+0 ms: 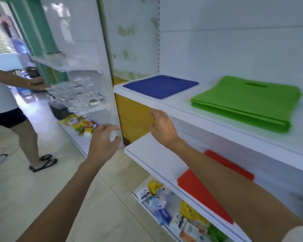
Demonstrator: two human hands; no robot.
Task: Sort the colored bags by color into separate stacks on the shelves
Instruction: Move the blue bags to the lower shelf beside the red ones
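head view: we are looking down along a white shelving unit on our right, with tiled floor (pixel 42 198) lying open to the left of it.
upper shelf (pixel 166 103): its front edge is running diagonally from centre to the right edge; bare white board is showing between the two stacks.
blue bag (pixel 160 86): it is lying flat at the shelf's left end, close to the corner.
green bags (pixel 243 100): a flat stack is sitting to the right of the blue one, apart from it, its near side close to the front edge.
middle shelf (pixel 152 154): its left part is lying bare, just below our right hand.
red bag (pixel 205 194): it is lying flat on the middle shelf, partly hidden by our right forearm.
bottom shelf: mixed packets (pixel 163 203) are crowding it.
right hand (pixel 162 126): it is hovering in front of the upper shelf's edge, fingers spread and relaxed, gripping nothing.
left hand (pixel 103 138): it is hanging beside the unit's corner with fingers curled; a white patch is showing inside the curl, and we cannot tell whether it is holding something.
other person (pixel 5 95): standing well apart at the far left.
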